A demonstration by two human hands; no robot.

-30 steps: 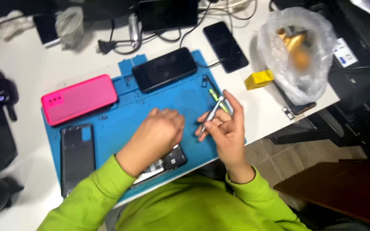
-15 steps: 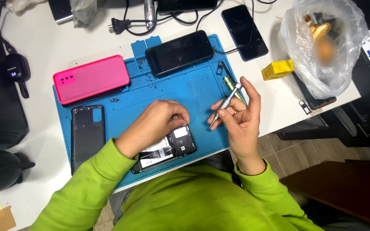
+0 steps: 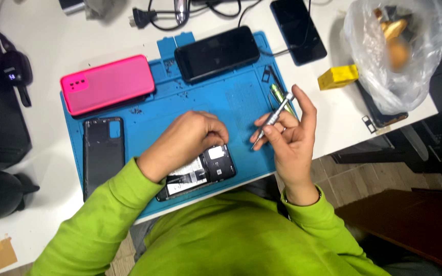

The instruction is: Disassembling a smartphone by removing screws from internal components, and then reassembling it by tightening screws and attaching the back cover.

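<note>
The opened phone (image 3: 198,173) lies low in the frame's centre on the blue mat (image 3: 231,97), long axis running lower left to upper right, a white label square near its right end. The left hand (image 3: 185,143) rests curled on its upper edge. The right hand (image 3: 290,140) pinches a silver screwdriver (image 3: 273,118), tip pointing lower left. A yellow box (image 3: 337,76) sits on the tabletop (image 3: 78,36) at upper right, beside a clear plastic bag (image 3: 400,51).

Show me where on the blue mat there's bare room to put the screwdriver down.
The blue mat is bare in a strip between the pink phone, the black back cover and the left hand. Another bare patch lies below the black phone, left of the screwdriver in the right hand. It is crowded around the opened phone.
</note>
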